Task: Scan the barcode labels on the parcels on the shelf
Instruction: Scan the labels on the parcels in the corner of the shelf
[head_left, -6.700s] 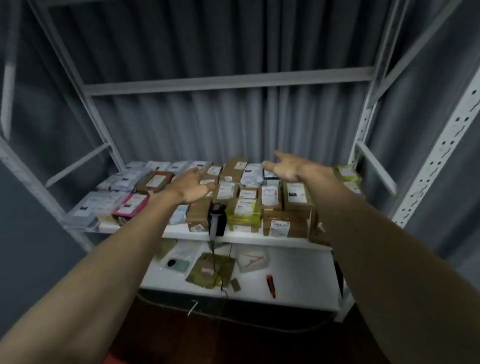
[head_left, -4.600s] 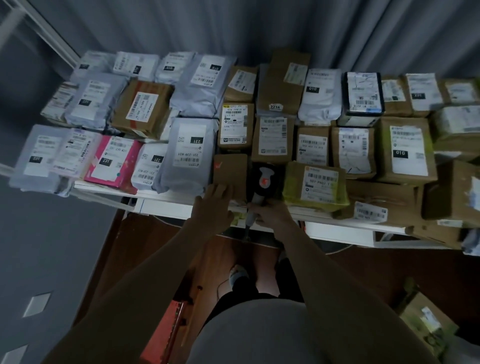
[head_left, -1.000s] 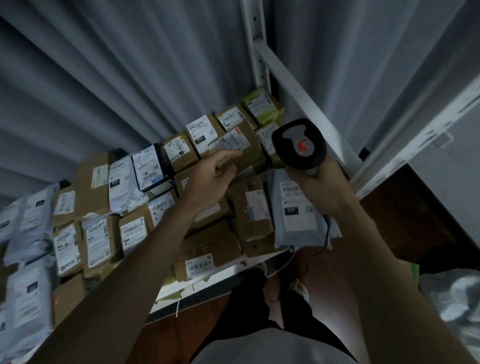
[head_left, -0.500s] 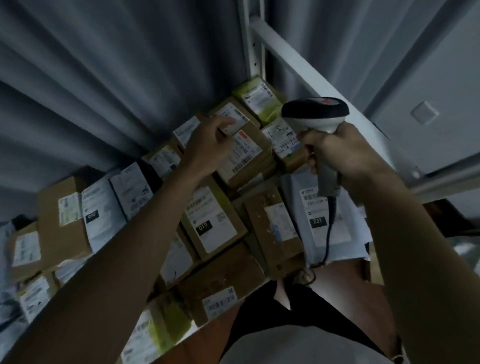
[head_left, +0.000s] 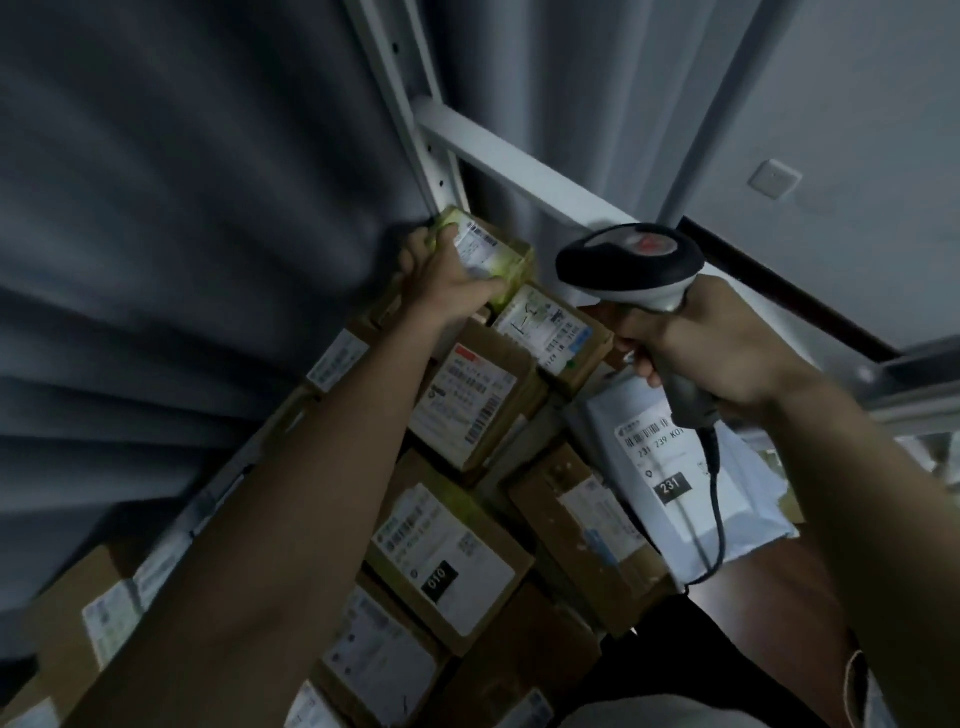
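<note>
My left hand (head_left: 447, 283) grips a yellow-green parcel (head_left: 506, 260) with a white barcode label, at the shelf's far right corner by the upright post. My right hand (head_left: 722, 345) holds a corded barcode scanner (head_left: 631, 265) by its grey handle, its black head level with that parcel and just right of it. Below lie several brown cardboard parcels, one with a red-marked label (head_left: 467, 402), one marked 010 (head_left: 441, 561). A white mailer bag marked 231 (head_left: 670, 467) lies under the scanner's cable.
A white shelf post (head_left: 410, 104) and a slanted brace (head_left: 519, 166) rise just behind the scanner. A grey curtain (head_left: 182, 208) hangs behind the shelf. A wall with a switch plate (head_left: 774, 179) is at the right. More labelled parcels (head_left: 379, 670) fill the shelf toward the lower left.
My left hand has moved from the brown box's label back to the yellow-green parcel in the corner and taken hold of it. The scanner has shifted slightly with the view.
</note>
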